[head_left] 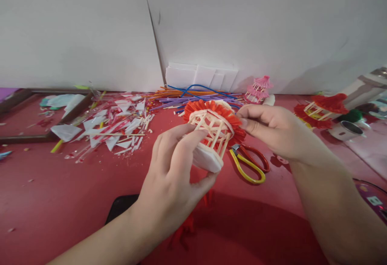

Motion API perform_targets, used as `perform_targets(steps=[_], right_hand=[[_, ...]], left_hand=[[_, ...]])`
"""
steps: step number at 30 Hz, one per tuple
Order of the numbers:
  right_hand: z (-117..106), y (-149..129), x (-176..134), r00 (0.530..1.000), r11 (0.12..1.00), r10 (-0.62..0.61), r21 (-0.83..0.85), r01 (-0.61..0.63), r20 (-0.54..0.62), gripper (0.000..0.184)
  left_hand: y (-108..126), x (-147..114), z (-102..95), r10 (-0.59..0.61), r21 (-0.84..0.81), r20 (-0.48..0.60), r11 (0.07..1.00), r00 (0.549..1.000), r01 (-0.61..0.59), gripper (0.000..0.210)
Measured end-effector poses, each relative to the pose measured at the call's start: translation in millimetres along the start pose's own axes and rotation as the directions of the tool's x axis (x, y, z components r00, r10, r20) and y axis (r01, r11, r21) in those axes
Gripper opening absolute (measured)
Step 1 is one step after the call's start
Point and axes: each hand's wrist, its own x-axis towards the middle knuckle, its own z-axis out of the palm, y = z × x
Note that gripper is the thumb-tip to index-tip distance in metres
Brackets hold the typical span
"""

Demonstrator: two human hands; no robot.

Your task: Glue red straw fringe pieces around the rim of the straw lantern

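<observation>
My left hand (175, 164) is closed around a small model pavilion (215, 130), fingers and thumb gripping its thick white base. The model has pale stick posts, a lattice between them and a ruffled red fringe (193, 107) around its upper ring. It is held tilted above the table. At the fringe's right edge, my right hand (269, 130) pinches the red material between thumb and fingers. Just below and right of the model lie scissors (249, 167) with one yellow and one red handle.
Left on the red table (75, 200) lies a pile of scraps and cut sticks (121, 124). Purple and orange pipe cleaners (187, 100) lie behind. A pink model (260, 89), a red-fringed model (322, 111) and a metal cup (345, 130) stand right. A dark phone-like object (121, 206) is partly hidden.
</observation>
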Motion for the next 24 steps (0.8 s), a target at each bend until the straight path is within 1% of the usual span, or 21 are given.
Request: perform_targets(steps=[4,6,7,10,13,15,18,22,24], right_hand=[[0.1,2.6,-0.2,0.99,0.991,0.056,0.128,-0.04,-0.128,0.023],[0.9,3.5,0.2,0.983,0.986,0.057,0.167,-0.028,-0.176,0.022],[1.4,3.5,0.5,0.982,0.984,0.049,0.18,-0.015,-0.182,0.023],[2.5,1.8,1.3,0.989,0.981,0.033,0.192,-0.005,-0.142,0.025],[0.6,-0.4,1.1,0.994,0.982,0.054,0.187,-0.035,-0.096,0.027],[-2.8,-0.6,0.5,0.996,0.985,0.055,0.169,-0.042,-0.074,0.026],[-9.1,1.1,-0.2,0.999,0.993,0.022,0.114,-0.017,-0.037,0.022],[-14.9,3.8,0.3,0.999,0.998,0.015,0.058,-0.013,-0.039,0.024],[-16.2,4.1,0.7,0.999,0.999,0.018,0.039,-0.017,-0.033,0.025]], left_hand=[[-1.0,-1.3,-0.7,0.082,0.076,0.006,0.994,0.997,-0.083,0.058],[-0.5,-2.7,-1.9,0.109,0.106,0.04,0.988,0.993,-0.113,0.058],[-0.1,-3.3,-2.5,0.119,0.115,0.059,0.985,0.991,-0.126,0.058],[0.6,-4.2,-3.4,0.173,0.124,0.106,0.975,0.979,-0.185,0.059],[0.0,-3.3,-2.3,0.222,0.113,0.13,0.965,0.966,-0.237,0.062],[-0.9,-2.6,-1.3,0.232,0.103,0.139,0.964,0.963,-0.247,0.062],[-2.4,-2.7,-0.9,0.249,0.091,0.14,0.961,0.958,-0.263,0.062],[-3.7,-4.6,-2.2,0.259,0.071,0.144,0.96,0.955,-0.271,0.062],[-4.2,-5.1,-2.6,0.277,0.063,0.124,0.956,0.953,-0.286,0.06]])
